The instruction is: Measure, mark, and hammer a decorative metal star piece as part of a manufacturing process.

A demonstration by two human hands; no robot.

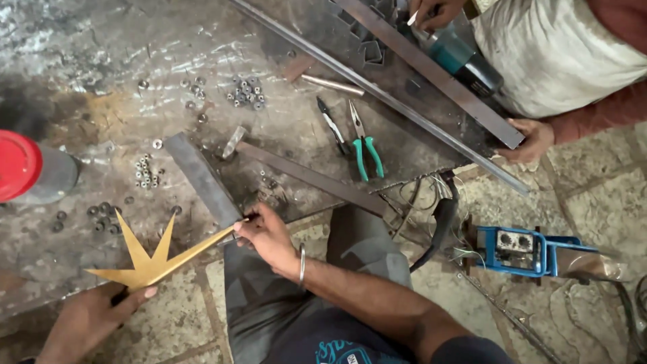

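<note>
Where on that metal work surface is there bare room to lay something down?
Bare patches: the top left, above the red-capped can, and between the nut pile and the flat bar. Crowded around the pliers and long steel strips.

A scorched, scuffed steel worktable [81,61] stands over a stone-tiled floor [593,182]; light seems dim.

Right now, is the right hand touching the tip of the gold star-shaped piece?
Touching. The head view shows the right hand pinching the long point of the gold star-shaped piece between its fingertips, while the left hand holds the star's base.
</note>
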